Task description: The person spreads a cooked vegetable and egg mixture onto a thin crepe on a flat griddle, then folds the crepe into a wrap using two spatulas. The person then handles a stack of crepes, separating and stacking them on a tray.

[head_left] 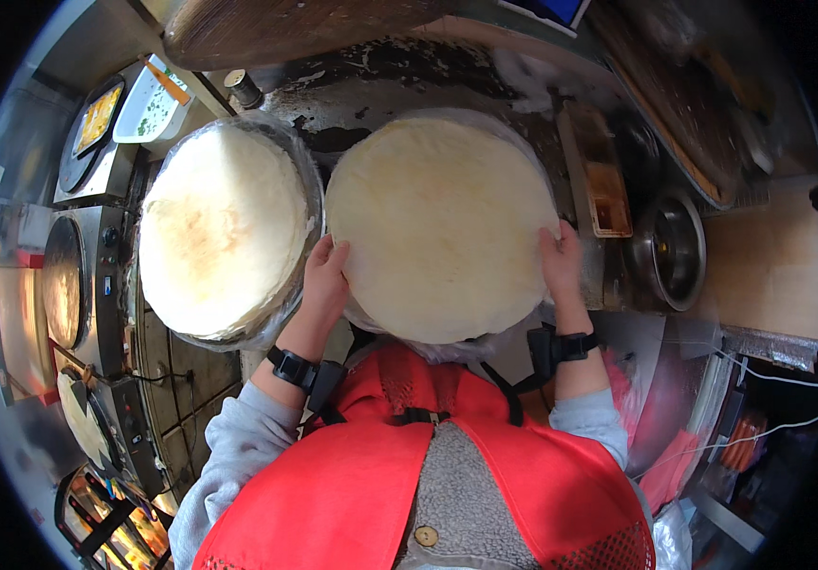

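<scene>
Two hands are seen at the edges of a large round stack of pale flatbreads (437,223), which is held in front of the chest over the dark worktop (371,81). The left hand (325,275) is closed on its left rim and the right hand (561,261) on its right rim. A second stack (224,228), wrapped in clear plastic, lies just beside it on the left. A metal bowl (670,249) stands to the right, near a small rectangular tray (603,180).

You've got a second flatbread stack (224,233) at the counter's left edge, metal bowl (667,249) off right.
</scene>
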Action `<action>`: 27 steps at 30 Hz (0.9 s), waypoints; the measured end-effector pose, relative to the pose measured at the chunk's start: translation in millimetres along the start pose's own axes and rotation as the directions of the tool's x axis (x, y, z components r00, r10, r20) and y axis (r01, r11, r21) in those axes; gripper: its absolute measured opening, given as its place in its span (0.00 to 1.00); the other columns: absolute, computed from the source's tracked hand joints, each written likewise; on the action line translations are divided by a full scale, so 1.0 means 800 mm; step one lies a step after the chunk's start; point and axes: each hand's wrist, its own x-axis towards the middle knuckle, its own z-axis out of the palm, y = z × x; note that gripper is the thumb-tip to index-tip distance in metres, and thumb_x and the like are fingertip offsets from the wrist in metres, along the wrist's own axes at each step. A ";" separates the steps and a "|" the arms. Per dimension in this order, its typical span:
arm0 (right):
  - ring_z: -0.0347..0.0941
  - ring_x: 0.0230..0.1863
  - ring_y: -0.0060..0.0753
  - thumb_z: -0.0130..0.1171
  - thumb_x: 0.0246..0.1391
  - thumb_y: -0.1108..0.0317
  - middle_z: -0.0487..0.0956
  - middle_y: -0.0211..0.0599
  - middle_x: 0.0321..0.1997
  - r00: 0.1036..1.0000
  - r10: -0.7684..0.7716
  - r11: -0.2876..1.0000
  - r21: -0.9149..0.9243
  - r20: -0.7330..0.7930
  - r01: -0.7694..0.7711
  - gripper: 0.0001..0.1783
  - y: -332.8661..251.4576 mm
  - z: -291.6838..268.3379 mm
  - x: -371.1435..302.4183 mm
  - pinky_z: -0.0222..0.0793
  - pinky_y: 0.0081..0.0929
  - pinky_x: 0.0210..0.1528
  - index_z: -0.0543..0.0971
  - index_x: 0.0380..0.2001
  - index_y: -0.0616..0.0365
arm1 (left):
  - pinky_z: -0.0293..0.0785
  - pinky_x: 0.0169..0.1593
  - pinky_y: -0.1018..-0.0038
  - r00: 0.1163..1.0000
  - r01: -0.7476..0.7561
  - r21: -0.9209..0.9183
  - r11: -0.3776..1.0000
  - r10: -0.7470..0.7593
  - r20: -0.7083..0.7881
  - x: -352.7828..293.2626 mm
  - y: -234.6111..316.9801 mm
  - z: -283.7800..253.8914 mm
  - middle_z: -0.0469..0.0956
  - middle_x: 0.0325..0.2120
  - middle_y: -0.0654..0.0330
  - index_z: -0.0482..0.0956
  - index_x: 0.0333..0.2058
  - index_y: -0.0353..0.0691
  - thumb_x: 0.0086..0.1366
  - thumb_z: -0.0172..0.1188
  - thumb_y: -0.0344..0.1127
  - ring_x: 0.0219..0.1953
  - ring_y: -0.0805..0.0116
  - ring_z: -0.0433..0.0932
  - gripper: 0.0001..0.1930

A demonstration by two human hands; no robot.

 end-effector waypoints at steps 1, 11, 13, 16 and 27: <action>0.74 0.42 0.25 0.53 0.60 0.69 0.78 0.39 0.45 0.999 -0.032 0.997 -0.075 0.007 0.033 0.19 -0.003 -0.002 0.003 0.69 0.23 0.44 0.70 0.52 0.68 | 0.74 0.47 0.72 1.000 0.010 0.032 0.999 -0.009 -0.017 0.002 0.001 0.000 0.75 0.45 0.57 0.67 0.53 0.34 0.67 0.51 0.31 0.46 0.68 0.76 0.16; 0.72 0.45 0.25 0.53 0.59 0.71 0.76 0.40 0.49 0.999 -0.009 0.998 -0.067 0.049 0.012 0.20 0.009 -0.017 0.023 0.68 0.22 0.45 0.69 0.53 0.69 | 0.72 0.48 0.74 0.966 -0.180 0.482 0.857 0.247 -0.080 0.040 0.017 0.017 0.73 0.50 0.54 0.63 0.58 0.32 0.62 0.58 0.34 0.47 0.66 0.75 0.27; 0.72 0.45 0.24 0.53 0.60 0.71 0.76 0.39 0.48 0.999 -0.005 0.997 -0.080 0.050 0.009 0.19 0.012 -0.017 0.022 0.68 0.22 0.44 0.70 0.53 0.68 | 0.72 0.48 0.74 0.974 -0.097 0.660 0.745 0.206 -0.089 0.073 0.033 0.022 0.75 0.48 0.53 0.66 0.57 0.32 0.60 0.61 0.38 0.45 0.66 0.76 0.29; 0.72 0.44 0.23 0.53 0.60 0.71 0.76 0.37 0.47 0.995 0.002 0.998 -0.063 0.098 0.005 0.18 0.013 -0.016 0.024 0.69 0.21 0.42 0.71 0.52 0.67 | 0.72 0.46 0.74 0.989 -0.052 0.816 0.575 0.142 -0.037 0.115 0.048 0.034 0.78 0.43 0.53 0.71 0.53 0.32 0.58 0.63 0.40 0.43 0.67 0.76 0.27; 0.75 0.39 0.39 0.55 0.56 0.70 0.78 0.41 0.41 0.747 -0.647 0.540 -0.599 0.154 0.591 0.13 -0.105 0.057 0.039 0.70 0.29 0.45 0.76 0.45 0.60 | 0.69 0.37 0.81 0.982 -0.184 0.157 0.970 0.186 -0.002 0.000 0.020 0.003 0.75 0.30 0.69 0.75 0.36 0.39 0.65 0.55 0.32 0.32 0.81 0.72 0.04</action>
